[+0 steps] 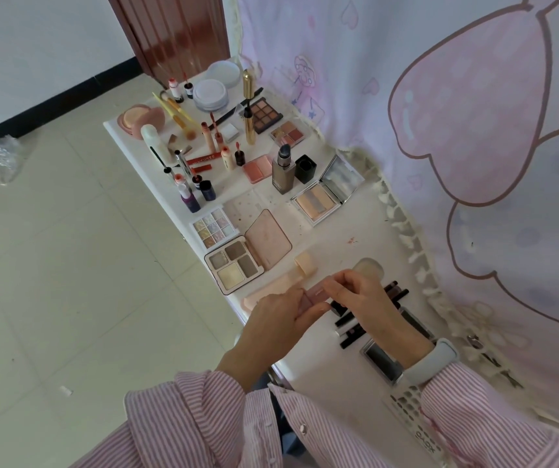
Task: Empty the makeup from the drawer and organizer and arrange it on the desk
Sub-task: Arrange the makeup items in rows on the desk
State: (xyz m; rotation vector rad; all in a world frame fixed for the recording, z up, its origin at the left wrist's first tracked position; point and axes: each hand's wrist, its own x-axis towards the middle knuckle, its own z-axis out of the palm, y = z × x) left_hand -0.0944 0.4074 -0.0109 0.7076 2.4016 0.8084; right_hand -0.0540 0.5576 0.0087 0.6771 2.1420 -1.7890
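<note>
Striped sleeves [203,410] lead to our hands above the near worktop [322,369]. We hold a small mauve makeup stick [317,293] between them: left hand [279,307] grips one end, right hand [355,292] pinches the other, its long axis running hand to hand.

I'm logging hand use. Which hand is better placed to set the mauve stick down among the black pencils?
Right hand, probably: it pinches the mauve stick directly over the black pencils; the left hand holds the far end.
</note>
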